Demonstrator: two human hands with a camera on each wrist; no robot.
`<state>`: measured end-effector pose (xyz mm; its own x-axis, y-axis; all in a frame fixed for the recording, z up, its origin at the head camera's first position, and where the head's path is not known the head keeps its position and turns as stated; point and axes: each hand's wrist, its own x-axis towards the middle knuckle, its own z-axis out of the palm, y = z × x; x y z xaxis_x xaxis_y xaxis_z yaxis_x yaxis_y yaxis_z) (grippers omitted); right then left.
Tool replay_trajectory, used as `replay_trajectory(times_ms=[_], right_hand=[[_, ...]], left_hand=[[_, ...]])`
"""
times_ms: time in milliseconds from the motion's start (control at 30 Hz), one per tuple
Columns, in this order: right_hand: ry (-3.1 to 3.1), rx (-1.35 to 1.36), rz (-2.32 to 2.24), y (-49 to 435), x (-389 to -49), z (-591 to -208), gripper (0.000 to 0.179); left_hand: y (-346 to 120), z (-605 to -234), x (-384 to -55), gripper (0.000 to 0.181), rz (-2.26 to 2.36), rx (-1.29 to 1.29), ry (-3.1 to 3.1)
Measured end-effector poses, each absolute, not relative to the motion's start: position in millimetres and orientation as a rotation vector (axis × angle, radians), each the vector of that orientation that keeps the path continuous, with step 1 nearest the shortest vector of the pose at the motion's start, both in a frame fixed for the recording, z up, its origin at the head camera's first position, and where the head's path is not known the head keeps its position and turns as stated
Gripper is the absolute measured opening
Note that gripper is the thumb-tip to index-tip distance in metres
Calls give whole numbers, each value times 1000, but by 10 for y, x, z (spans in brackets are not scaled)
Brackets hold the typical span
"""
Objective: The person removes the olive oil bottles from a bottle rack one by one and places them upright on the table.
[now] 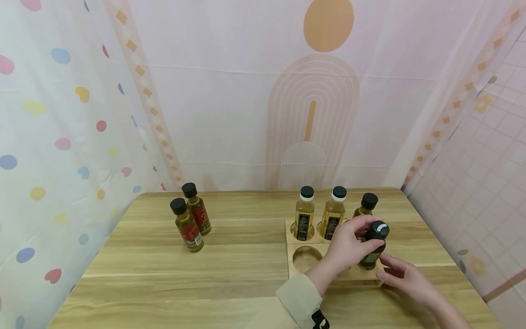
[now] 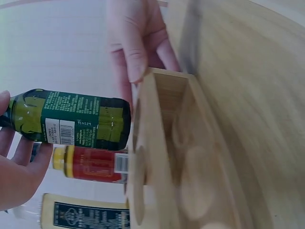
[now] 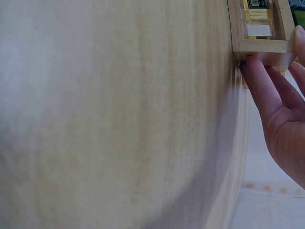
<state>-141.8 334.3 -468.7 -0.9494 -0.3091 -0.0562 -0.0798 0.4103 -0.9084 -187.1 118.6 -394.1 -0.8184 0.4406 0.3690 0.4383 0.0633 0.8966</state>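
At four o'clock the left hand (image 1: pixel 349 243) curls round a green bottle (image 2: pixel 88 119); the right hand's (image 1: pixel 408 279) straight fingers touch the rack (image 2: pixel 161 148); three bottles (image 1: pixel 303 219) stand racked, two red-labelled bottles (image 1: pixel 190 230) remain at eight.

I faced a pale pinkish fabric backdrop (image 1: pixel 222 119), creased by faint horizontal folds and printed with an ochre circle (image 1: pixel 328 23) above a beige arch (image 1: pixel 283 109) of concentric lines. Bands of tan diamonds (image 1: pixel 147 92) ran down either side of it. To my left hung a whitish curtain (image 1: pixel 24 128) scattered with pink, blue, yellow and red dots and hearts; to my right, a pale sheet (image 1: pixel 489 160) bore a fine grid and yellowish flowers (image 1: pixel 483 103). Below stretched my light wood-grain worktop (image 1: pixel 234 274), streaked yellow and brown, where a whitish sheen (image 3: pixel 47 81) and a soft-edged shadow (image 3: pixel 200 200) lay.
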Motion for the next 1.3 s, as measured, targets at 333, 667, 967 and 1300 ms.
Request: replay_trajectory(times_ms=[333,667,967,1300], right_hand=[[2459,-356,-1562,3343,-1426,-4681,63],[2472,-462,-1585,3353,-1440,-4710,60],[2522,-423,-1536,3337,-1430,-4715,61],[2510,-452,-1560,3347,-1428,-4723,61]], left_hand=[[1043,-3832,-1856,39,1987,979,2245],[796,-3870,-1901,38,2009,942,2269],[509,-3901,-1965,38,2031,927,2333],[183,-3908,-2078,40,2130,834,2319]])
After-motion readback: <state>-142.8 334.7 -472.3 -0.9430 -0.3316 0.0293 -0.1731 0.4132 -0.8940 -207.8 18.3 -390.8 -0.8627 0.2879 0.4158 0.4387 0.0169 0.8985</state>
